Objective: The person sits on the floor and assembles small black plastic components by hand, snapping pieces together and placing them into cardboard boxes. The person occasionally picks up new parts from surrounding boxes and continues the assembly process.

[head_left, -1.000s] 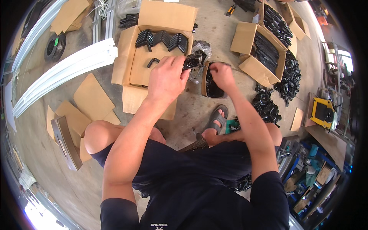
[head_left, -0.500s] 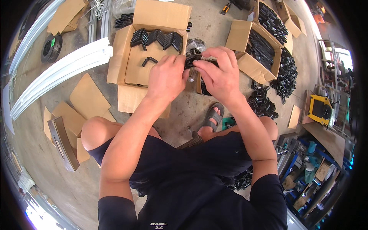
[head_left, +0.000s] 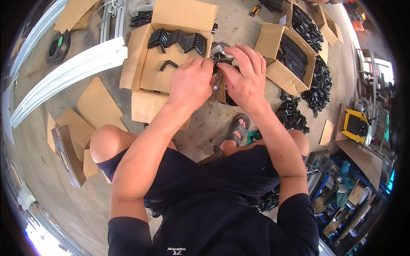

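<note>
In front of me my left hand (head_left: 192, 81) is closed, its fingertips on a small black part (head_left: 216, 65) whose shape is mostly hidden. My right hand (head_left: 245, 79) meets it from the other side, pinching the same part between thumb and fingers. To the left, an open cardboard box (head_left: 146, 81) holds rows of black L-shaped corner pieces (head_left: 176, 39) stacked together. One single corner piece (head_left: 168, 64) lies apart on the box's cardboard bottom. Under my hands a small container (head_left: 222, 96) with black parts shows in part.
At the right stand cardboard boxes (head_left: 275, 70) full of black parts, with loose heaps (head_left: 318, 85) beside them. White curved profiles (head_left: 70, 81), a wire coil (head_left: 58, 48) and cardboard sheets (head_left: 100, 102) lie left. A yellow-framed item (head_left: 356, 126) and a cluttered shelf (head_left: 341, 192) are far right.
Both hands have shifted slightly right in the view, and the surroundings with them. The right index finger sits higher and more raised. The black part is still between the hands.
</note>
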Action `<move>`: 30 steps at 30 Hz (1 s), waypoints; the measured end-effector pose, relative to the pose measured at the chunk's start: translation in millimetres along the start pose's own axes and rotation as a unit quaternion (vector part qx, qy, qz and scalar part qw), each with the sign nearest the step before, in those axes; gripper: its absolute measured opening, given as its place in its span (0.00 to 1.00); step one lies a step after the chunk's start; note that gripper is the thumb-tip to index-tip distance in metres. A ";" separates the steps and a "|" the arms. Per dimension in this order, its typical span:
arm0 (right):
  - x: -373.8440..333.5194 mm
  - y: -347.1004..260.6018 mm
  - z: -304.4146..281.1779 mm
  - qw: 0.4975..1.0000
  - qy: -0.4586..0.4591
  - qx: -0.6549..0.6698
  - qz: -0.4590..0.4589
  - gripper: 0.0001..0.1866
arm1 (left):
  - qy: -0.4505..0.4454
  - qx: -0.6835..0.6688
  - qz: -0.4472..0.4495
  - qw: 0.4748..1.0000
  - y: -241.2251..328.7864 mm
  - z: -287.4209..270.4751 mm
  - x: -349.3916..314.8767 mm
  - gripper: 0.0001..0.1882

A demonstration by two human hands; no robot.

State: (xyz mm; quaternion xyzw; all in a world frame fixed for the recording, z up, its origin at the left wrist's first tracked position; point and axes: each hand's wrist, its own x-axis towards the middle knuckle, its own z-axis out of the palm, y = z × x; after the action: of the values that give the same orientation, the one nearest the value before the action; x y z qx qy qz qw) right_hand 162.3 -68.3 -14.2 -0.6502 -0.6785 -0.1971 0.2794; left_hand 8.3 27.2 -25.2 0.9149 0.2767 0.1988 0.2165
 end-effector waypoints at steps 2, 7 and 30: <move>-0.2 -1.2 1.5 1.000 -0.003 -0.004 0.004 0.11 | -0.003 0.001 0.003 1.000 0.0 -1.3 0.3 0.16; 6.3 -4.5 -1.0 0.999 -0.035 0.016 0.023 0.11 | -0.001 -0.004 0.005 1.000 -3.5 -0.5 -0.5 0.16; 8.0 -1.3 -5.1 0.992 -0.102 0.058 0.038 0.13 | -0.007 -0.004 0.003 1.000 1.0 -1.4 -0.4 0.15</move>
State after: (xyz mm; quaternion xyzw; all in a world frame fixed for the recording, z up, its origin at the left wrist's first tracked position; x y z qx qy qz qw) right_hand 161.6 -65.5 -5.2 -0.6750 -0.6884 -0.0795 0.2532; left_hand 7.8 26.6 -23.6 0.9162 0.2713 0.1944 0.2219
